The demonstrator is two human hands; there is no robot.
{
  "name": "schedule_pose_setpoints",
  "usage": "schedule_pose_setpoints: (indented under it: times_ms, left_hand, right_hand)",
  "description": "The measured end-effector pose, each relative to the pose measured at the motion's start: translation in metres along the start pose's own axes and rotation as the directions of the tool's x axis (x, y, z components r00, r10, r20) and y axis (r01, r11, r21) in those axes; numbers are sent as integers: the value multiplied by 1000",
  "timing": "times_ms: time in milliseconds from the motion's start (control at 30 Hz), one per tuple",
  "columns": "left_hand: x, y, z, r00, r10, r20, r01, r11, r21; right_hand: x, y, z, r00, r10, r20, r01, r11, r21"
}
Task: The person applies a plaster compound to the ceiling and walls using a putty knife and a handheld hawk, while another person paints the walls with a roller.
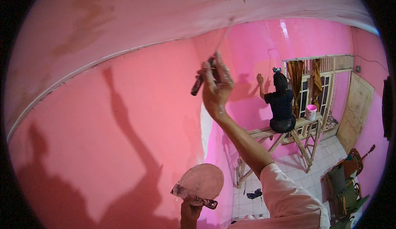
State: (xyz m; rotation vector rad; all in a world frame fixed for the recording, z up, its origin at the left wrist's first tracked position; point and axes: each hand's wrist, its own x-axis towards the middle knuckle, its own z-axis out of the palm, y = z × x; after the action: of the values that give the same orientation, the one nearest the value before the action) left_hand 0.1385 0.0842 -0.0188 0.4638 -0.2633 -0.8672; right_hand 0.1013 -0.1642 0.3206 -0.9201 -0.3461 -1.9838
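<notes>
My right hand (218, 86) is raised at the centre, its fingers closed around the dark handle of a putty knife (199, 84). That knife's thin blade points up toward the ceiling edge; whether it touches there I cannot tell. White smears mark the fingers and wrist. Low in the picture, my left hand (191, 212) grips a round, flat, pinkish disc (204, 180), perhaps a lid. A second scraper (207, 203), with a dark handle and a smeared blade, lies across the disc's lower edge in the same hand.
Pink wall (123, 117) and stained ceiling (144, 10) are close by. Another person (281, 105) sits on a wooden trestle bench (305, 152), facing the far wall, beside a pink-and-white bucket (311, 112). Chairs (344, 183), a guitar (366, 151) and a door (355, 109) are at right.
</notes>
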Motion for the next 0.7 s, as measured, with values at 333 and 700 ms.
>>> schedule_pose_setpoints:
  times_ms: [333,700]
  left_hand:
    - [-11,-12,28,990,24,-137,-13,996,87]
    - [-10,-10,25,971,-46,-235,44,999,-17]
  right_hand:
    - [43,-12,6,985,-171,-26,167,981,-98]
    - [3,-2,19,993,-24,111,35,995,-98]
